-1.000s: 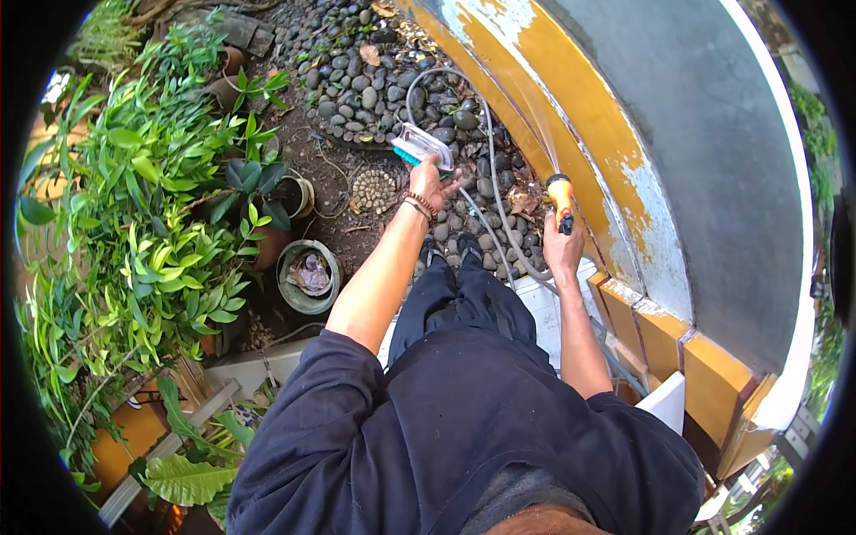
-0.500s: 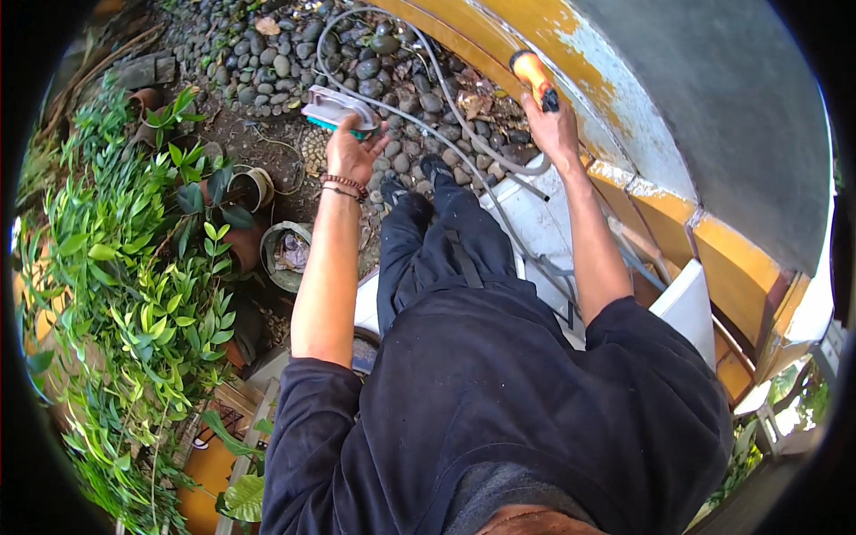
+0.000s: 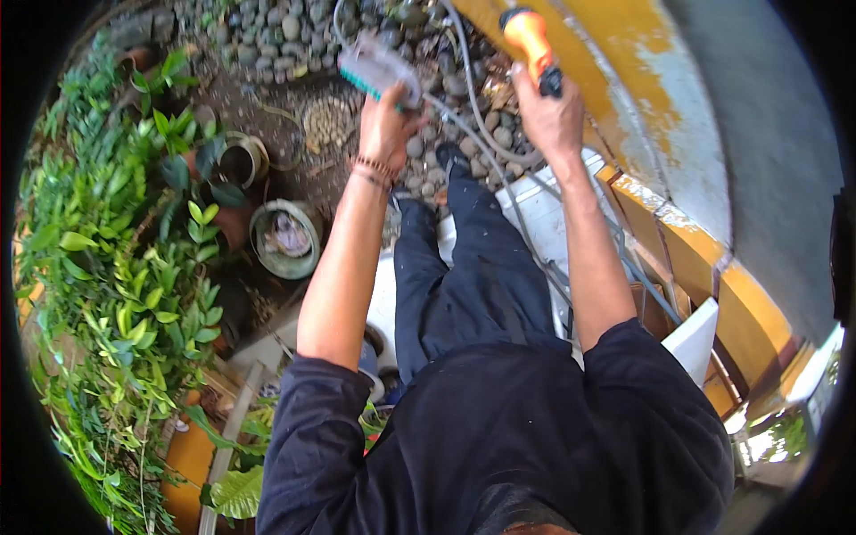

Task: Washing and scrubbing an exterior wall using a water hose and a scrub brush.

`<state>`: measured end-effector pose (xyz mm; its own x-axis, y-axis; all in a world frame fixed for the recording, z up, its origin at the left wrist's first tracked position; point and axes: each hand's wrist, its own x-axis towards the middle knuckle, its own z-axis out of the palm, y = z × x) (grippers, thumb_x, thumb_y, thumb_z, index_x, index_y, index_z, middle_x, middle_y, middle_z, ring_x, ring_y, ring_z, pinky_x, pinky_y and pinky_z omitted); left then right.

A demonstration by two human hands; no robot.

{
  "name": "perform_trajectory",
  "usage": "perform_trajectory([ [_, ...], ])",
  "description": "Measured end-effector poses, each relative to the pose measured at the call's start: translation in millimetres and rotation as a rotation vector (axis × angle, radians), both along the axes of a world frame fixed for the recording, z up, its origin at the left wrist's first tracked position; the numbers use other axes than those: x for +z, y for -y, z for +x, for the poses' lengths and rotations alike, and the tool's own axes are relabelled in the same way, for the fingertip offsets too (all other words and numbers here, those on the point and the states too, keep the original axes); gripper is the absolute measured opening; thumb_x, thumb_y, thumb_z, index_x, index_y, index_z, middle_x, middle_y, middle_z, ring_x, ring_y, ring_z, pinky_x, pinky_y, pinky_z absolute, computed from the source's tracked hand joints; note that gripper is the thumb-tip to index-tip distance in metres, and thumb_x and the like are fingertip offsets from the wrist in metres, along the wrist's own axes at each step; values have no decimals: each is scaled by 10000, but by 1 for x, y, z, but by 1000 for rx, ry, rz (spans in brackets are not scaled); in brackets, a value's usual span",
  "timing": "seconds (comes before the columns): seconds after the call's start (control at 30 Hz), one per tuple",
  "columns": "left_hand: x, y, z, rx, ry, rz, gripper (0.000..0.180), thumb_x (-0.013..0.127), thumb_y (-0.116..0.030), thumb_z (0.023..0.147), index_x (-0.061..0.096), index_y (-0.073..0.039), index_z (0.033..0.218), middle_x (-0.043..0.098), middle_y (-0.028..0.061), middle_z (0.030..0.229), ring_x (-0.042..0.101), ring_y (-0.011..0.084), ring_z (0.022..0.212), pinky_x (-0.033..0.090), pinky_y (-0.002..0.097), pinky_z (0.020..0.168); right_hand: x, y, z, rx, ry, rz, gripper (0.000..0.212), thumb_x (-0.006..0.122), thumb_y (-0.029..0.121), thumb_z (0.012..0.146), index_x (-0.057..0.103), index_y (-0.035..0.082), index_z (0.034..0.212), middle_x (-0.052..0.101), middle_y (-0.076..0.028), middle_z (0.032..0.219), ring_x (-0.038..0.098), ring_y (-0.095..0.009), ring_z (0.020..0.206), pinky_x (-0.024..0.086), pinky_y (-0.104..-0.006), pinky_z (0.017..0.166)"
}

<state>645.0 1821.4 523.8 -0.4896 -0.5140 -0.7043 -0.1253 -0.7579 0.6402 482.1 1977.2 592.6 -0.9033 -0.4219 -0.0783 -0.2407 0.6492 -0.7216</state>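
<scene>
In my left hand (image 3: pixel 383 138), its wrist circled by beaded bracelets, is a scrub brush (image 3: pixel 385 73) with a pale grey handle and teal bristles. The brush is tilted and slightly blurred, above the stones. My right hand (image 3: pixel 550 123) grips an orange and black hose spray nozzle (image 3: pixel 530 37), its head toward the yellow wall. A grey hose (image 3: pixel 467 76) loops over the stones between the two hands; where it joins the nozzle is hidden.
Rounded stones (image 3: pixel 290 28) cover the ground ahead. Leafy plants (image 3: pixel 116 259) and pots, one a round green-grey pot (image 3: pixel 308 254), line the left. A peeling yellow wall (image 3: pixel 615 45) curves along the right. White slabs (image 3: pixel 544 209) lie by my legs.
My left hand has moved right with the brush, nearer the right hand, and the brush has turned. My legs have parted. The right hand still holds the nozzle.
</scene>
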Motion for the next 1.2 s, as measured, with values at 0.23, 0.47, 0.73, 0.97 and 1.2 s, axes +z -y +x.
perform_trajectory([
  [0.23,-161,27,41,94,-96,-227,356,604,-207,1010,479,-63,1310,689,101,1146,740,250,944,596,359,776,-173,85,38,70,128,-20,345,686,308,921,657,-33,877,648,-129,683,632,-256,638,487,-418,595],
  [0.47,-305,26,125,223,22,-240,321,616,-208,1012,507,-57,1273,697,98,1143,738,236,962,595,349,806,-303,155,92,230,93,-95,316,691,280,920,663,-28,857,627,-72,654,620,-189,594,479,-391,574],
  [0.73,-392,34,149,292,113,-106,384,579,-189,1015,486,-61,1364,684,85,1170,717,225,984,588,355,823,-422,179,133,399,667,-357,252,735,296,926,630,68,945,590,43,774,544,-66,642,479,-286,561],
  [0.97,-379,37,163,210,28,-201,405,593,-219,1023,505,-74,1391,695,93,1187,705,187,1005,569,345,863,-424,153,164,433,780,-250,284,727,267,960,582,71,1106,525,65,855,467,-19,722,365,-205,618],
  [1.2,-348,10,194,211,-160,-224,371,563,-228,1037,516,-36,1351,699,115,1191,708,218,1015,574,344,852,-363,98,183,525,602,-446,489,602,479,1021,559,37,1226,524,26,830,512,-45,680,424,-202,588],
])
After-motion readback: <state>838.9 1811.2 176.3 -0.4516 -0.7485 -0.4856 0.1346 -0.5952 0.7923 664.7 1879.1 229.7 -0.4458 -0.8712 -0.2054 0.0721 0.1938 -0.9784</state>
